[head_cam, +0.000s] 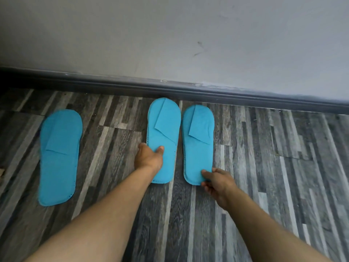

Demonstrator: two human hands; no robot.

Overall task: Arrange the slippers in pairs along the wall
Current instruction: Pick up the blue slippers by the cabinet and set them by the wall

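Two bare forearms come in from the bottom edge, with no sleeve on either as far as the edge shows. The left hand (149,157) and the right hand (219,183) wear no gloves. No ring shows on the fingers in sight, and both wrists are plain, without watch or band. The right hand's thumbnail (204,172) is short and unpainted. The left hand's fingers are mostly hidden.

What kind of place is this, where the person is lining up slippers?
Probably an indoor room or hallway, perhaps in a home or guest lodging; I can't tell which. The floor is grey wood-look planking, a dark skirting board runs below a plain pale wall, and the thin blue slippers look disposable.
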